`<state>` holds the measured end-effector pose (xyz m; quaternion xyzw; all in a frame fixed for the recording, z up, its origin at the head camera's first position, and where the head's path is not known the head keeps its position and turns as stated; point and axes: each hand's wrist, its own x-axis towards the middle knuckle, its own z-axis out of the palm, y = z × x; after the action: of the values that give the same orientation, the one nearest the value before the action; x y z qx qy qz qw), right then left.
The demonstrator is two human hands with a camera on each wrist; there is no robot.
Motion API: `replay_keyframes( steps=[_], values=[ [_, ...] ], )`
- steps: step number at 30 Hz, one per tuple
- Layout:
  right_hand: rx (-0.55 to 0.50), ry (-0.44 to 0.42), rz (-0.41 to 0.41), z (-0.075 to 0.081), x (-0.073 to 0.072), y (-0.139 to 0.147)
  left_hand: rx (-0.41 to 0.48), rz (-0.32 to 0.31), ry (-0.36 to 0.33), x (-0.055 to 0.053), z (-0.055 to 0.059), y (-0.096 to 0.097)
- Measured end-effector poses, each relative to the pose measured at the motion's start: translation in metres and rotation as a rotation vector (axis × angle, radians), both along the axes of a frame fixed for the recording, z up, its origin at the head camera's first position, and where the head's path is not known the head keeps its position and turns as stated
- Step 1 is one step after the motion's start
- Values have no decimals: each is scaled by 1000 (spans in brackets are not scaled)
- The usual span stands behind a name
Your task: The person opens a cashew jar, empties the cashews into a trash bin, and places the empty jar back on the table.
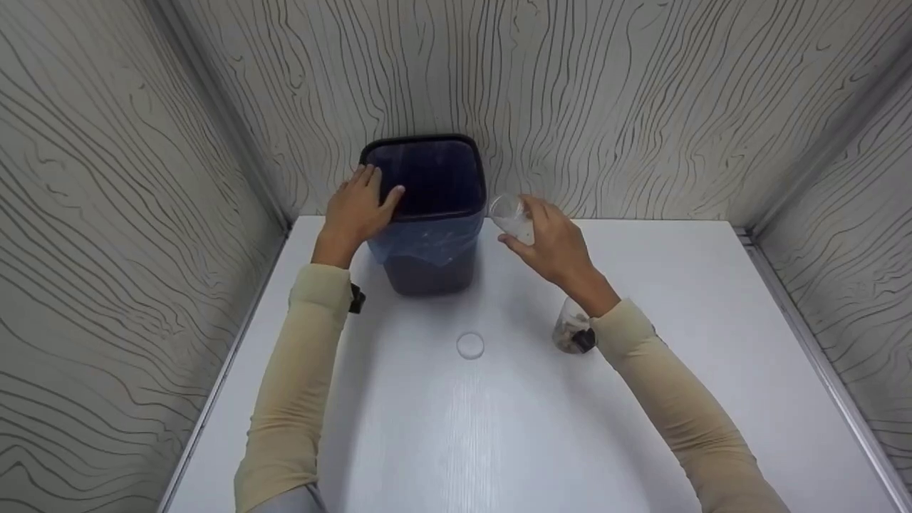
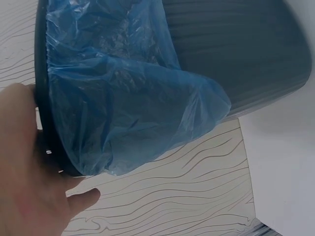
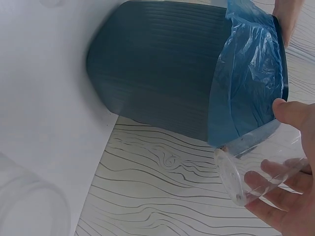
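My left hand grips the rim of a dark trash bin at its left corner, with fingers and thumb on either side of the rim. A thin blue bag lines the bin and folds down outside. To the right of the bin, my right hand holds a clear plastic jar tilted, its mouth toward the bin. Small specks show at the jar's base in the right wrist view. Behind my right wrist, a second clear jar with brownish bits stands on the table, partly hidden by the sleeve.
A clear round lid or ring lies on the white table in front of the bin. Patterned walls enclose the table at the back and both sides, the back one close behind the bin.
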<state>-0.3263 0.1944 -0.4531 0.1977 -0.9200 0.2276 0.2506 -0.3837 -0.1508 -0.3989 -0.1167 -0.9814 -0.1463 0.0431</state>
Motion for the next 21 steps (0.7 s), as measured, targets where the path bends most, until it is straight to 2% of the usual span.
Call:
replay_keyframes(
  steps=[5,15,21],
  values=[
    [-17,-1,3,-2,3,1,1,-7,66,2,0,2],
    [-38,-19,8,-6,11,0,-7,-44,264,10,1,6],
    [-61,-42,8,-10,14,-1,-1,-65,315,17,3,10]
  ],
)
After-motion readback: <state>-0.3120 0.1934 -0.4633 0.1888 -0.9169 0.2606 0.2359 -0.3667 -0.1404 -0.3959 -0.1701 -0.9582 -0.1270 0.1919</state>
